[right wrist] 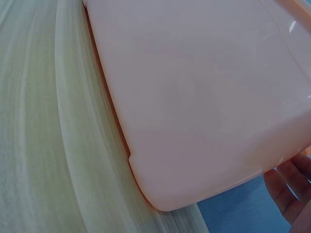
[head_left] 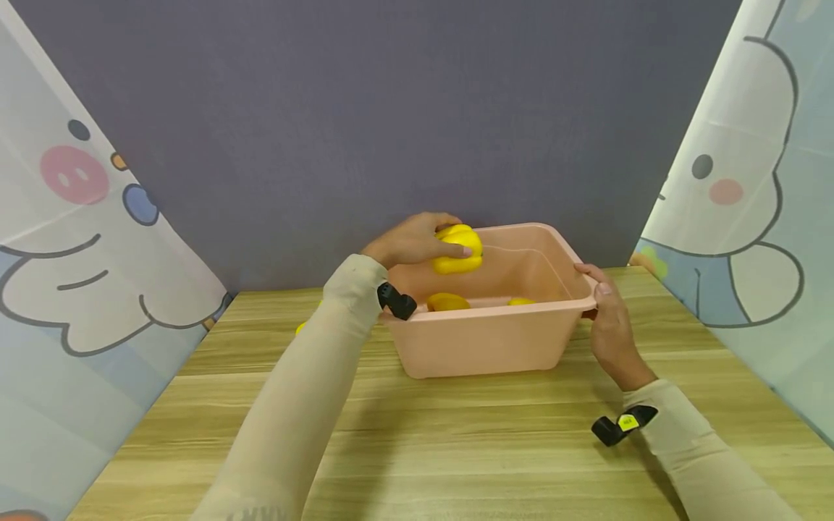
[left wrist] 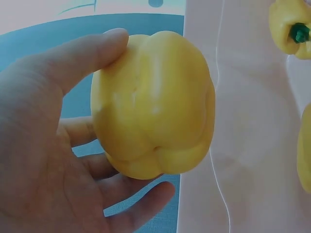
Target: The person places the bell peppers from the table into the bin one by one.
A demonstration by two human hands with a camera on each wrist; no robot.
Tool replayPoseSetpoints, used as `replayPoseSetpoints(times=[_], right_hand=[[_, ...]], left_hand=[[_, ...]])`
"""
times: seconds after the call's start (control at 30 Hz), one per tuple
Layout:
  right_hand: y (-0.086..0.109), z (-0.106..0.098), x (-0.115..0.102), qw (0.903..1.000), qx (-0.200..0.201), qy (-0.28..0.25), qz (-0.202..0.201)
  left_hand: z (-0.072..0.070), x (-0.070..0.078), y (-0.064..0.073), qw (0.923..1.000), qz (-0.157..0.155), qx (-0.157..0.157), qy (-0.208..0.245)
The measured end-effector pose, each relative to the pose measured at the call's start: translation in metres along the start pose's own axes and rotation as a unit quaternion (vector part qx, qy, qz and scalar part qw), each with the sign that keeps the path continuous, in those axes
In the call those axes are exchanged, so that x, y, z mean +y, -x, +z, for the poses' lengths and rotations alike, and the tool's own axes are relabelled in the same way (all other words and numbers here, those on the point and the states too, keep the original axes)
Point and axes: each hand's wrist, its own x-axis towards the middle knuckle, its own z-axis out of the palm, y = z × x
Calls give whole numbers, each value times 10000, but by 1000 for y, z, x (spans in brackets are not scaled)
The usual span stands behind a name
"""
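Note:
A yellow bell pepper (head_left: 458, 250) is gripped by my left hand (head_left: 417, 240) above the left part of a pink plastic bin (head_left: 482, 344). In the left wrist view the thumb lies over the top of the bell pepper (left wrist: 155, 104), and the fingers curl beneath it. My right hand (head_left: 611, 325) holds the bin's right rim, fingers under the edge and thumb on top. Inside the bin lie an orange-yellow item (head_left: 447, 302) and a yellow one (head_left: 521, 301). The left wrist view shows another yellow bell pepper (left wrist: 290, 29) with a green stem in the bin.
The bin stands on a wood-grain table (head_left: 482, 449) near a grey back wall (head_left: 404, 123). Cartoon-printed panels (head_left: 72, 239) flank both sides. Part of a yellow thing (head_left: 300, 328) peeks out behind the left forearm on the table.

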Motion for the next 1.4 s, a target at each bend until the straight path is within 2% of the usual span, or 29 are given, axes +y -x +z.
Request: replayPoseSetpoints(times=[0.33, 0.5, 0.8, 1.07, 1.27, 1.4], right_hand=[[1, 1, -1, 10000, -7, 70, 29], [1, 0, -1, 9998, -7, 189, 53], [1, -1, 0, 9998, -48, 193, 36], [-1, 0, 0, 9999, -29, 111, 89], [0, -1, 0, 9998, -44, 146, 125], [0, -2, 1, 9998, -41, 140, 139]], left_hand=[[2, 4, 3, 10000, -55, -35, -5], [3, 6, 0, 10000, 15, -30, -59], [5, 8, -4, 9999, -50, -75, -92], [0, 13, -2, 9978, 111, 384, 528], [-7, 12, 3, 9981, 229, 444, 348], [-13, 9, 9, 9978, 250, 470, 389]])
